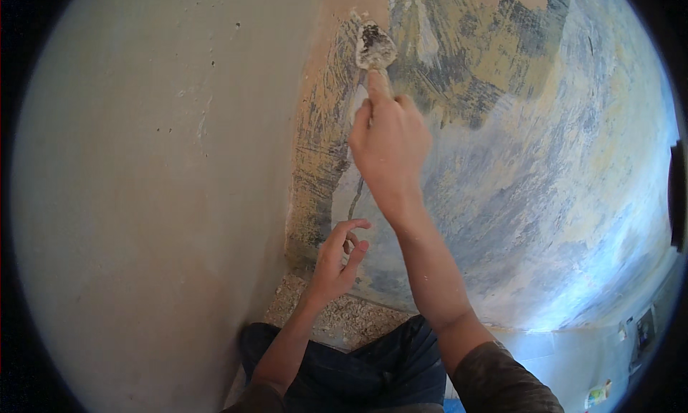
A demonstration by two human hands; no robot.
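Observation:
My right hand (392, 137) reaches up the patchy wall (502, 176) and is closed, the index finger stretched toward the blade. It grips a small trowel (375, 49) whose rounded, pointed blade is smeared with whitish and dark material; the handle is hidden in the fist. The blade appears to lie against the wall's upper part. Below it, my left hand (338, 261) hovers with bent fingers apart and holds nothing. A thin dark crack (356, 196) runs down a pale smoothed strip between both hands.
A plain beige wall (143, 212) meets the patchy one in a corner on the left. Crumbly debris (351, 321) covers the floor at the wall's foot, before my dark trousers (337, 373). Small items, among them a yellow-green package (597, 393), lie at the lower right.

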